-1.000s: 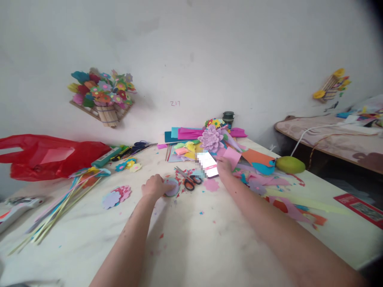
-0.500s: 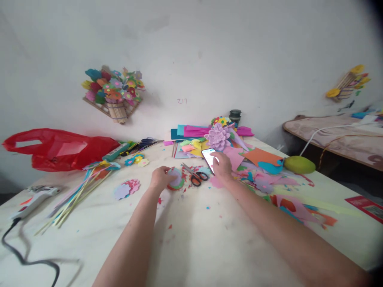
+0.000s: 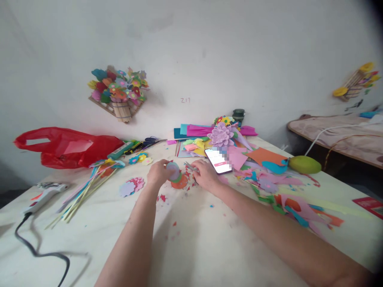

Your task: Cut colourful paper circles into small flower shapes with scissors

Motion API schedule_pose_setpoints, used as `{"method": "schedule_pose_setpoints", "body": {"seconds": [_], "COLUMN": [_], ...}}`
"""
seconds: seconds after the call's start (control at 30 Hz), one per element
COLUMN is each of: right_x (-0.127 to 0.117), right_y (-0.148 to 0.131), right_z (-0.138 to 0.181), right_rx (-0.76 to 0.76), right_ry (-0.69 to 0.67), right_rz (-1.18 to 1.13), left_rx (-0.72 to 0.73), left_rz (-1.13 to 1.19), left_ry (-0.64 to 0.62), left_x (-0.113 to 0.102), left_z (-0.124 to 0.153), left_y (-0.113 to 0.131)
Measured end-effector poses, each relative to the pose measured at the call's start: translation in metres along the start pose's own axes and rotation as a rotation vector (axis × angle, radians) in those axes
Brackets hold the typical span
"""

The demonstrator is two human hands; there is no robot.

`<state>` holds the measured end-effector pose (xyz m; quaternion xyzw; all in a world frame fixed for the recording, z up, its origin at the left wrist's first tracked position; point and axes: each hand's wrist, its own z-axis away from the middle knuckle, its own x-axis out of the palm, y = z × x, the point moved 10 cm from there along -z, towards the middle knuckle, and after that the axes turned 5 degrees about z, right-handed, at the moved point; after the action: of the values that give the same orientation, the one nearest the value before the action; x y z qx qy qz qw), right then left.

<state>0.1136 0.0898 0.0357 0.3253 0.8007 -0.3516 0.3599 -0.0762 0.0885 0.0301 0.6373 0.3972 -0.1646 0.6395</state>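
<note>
My left hand (image 3: 157,173) pinches a lavender felt circle (image 3: 172,170) at its edge, with a green circle (image 3: 177,179) showing beneath it. Below these an orange circle (image 3: 180,184) lies on the table. My right hand (image 3: 206,175) has its fingers closed around the scissors (image 3: 190,167); the blades point up and left, and the handles are mostly covered by the hand. Just beyond the right hand, a phone (image 3: 216,162) lies with its screen lit. Small coloured scraps are strewn around both hands.
Scalloped felt flowers (image 3: 128,188) and long thin strips (image 3: 80,199) lie to the left, beside a glue gun (image 3: 43,201) with a cable. A red plastic bag (image 3: 68,153) sits at the back left. Felt offcuts (image 3: 275,185) and a yellow-green object (image 3: 305,164) are at the right.
My right hand has left the phone and moved left and down onto the scissors, lifting them. My left hand has raised the lavender circle slightly, and an orange circle now shows.
</note>
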Motion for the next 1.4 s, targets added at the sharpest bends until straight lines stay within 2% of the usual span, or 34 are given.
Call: {"method": "schedule_pose_setpoints", "body": {"seconds": [0.1,0.17,0.23,0.37,0.5,0.63,0.77,0.87,1.0,1.07,1.2,1.27,1.4], "right_x": [-0.012,-0.017,-0.018,-0.010,0.006,0.010,0.007,-0.004,-0.025,-0.029,-0.029,-0.029,-0.036], "right_y": [0.019,0.034,0.039,0.022,0.012,0.008,0.014,0.031,0.054,0.059,0.063,0.064,0.064], "right_z": [-0.005,-0.004,0.000,0.007,0.012,0.009,0.004,-0.002,-0.009,-0.011,-0.009,-0.008,-0.008], "right_rx": [0.124,0.221,0.244,0.139,0.126,0.106,0.128,0.226,0.326,0.335,0.353,0.365,0.358], "right_ry": [-0.045,-0.122,-0.202,-0.274,-0.336,-0.340,-0.372,-0.344,-0.210,-0.173,-0.129,-0.110,-0.038], "right_rz": [0.065,0.154,0.236,0.372,0.393,0.387,0.341,0.267,0.215,0.204,0.196,0.191,0.156], "left_rx": [-0.027,-0.075,-0.077,0.008,0.099,0.206,0.235,0.228,0.230,0.210,0.290,0.274,0.148], "left_rz": [0.212,0.252,0.094,-0.193,-0.381,-0.370,-0.341,-0.307,-0.270,-0.300,-0.383,-0.401,-0.352], "left_ry": [-0.095,-0.171,-0.181,-0.169,-0.272,-0.357,-0.393,-0.359,-0.252,-0.186,-0.086,-0.050,-0.108], "left_x": [0.009,0.020,0.025,0.031,0.044,0.054,0.058,0.054,0.051,0.055,0.075,0.081,0.089], "left_z": [0.000,0.002,0.003,0.008,0.018,0.024,0.024,0.021,0.021,0.024,0.033,0.035,0.032], "left_y": [-0.003,-0.007,-0.009,0.001,0.012,0.020,0.020,0.022,0.035,0.041,0.057,0.057,0.047]}}
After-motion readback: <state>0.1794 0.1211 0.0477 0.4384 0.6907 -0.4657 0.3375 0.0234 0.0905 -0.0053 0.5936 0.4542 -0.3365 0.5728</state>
